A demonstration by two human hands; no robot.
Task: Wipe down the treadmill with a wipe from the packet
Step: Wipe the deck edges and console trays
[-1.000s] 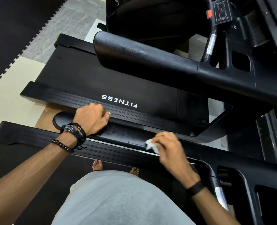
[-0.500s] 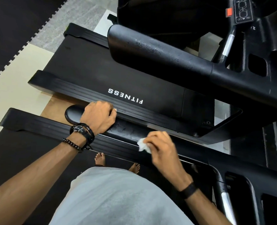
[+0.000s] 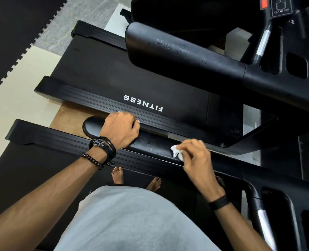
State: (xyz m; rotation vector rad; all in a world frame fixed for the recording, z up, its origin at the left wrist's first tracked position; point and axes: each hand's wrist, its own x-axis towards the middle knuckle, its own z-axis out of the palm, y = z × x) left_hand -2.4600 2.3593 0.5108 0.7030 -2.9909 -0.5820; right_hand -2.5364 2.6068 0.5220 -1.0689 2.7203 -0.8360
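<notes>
Sliding slightly along the handrail (image 3: pixel 155 142), the right hand (image 3: pixel 195 160) is pinching the wipe (image 3: pixel 177 153) against it to scrub, while the left hand (image 3: pixel 121 129) is gripping the rail's end for steadying.

The left hand (image 3: pixel 120 130) lay knuckles up with its fingers curled over and gripping the handrail (image 3: pixel 150 142), the forearm reaching in from the lower left with dark bracelets at the wrist. The right hand (image 3: pixel 195 158) was bent at the wrist, fingers curled and pinching a crumpled wipe (image 3: pixel 177 153) against the same rail, a dark band around its wrist.
</notes>
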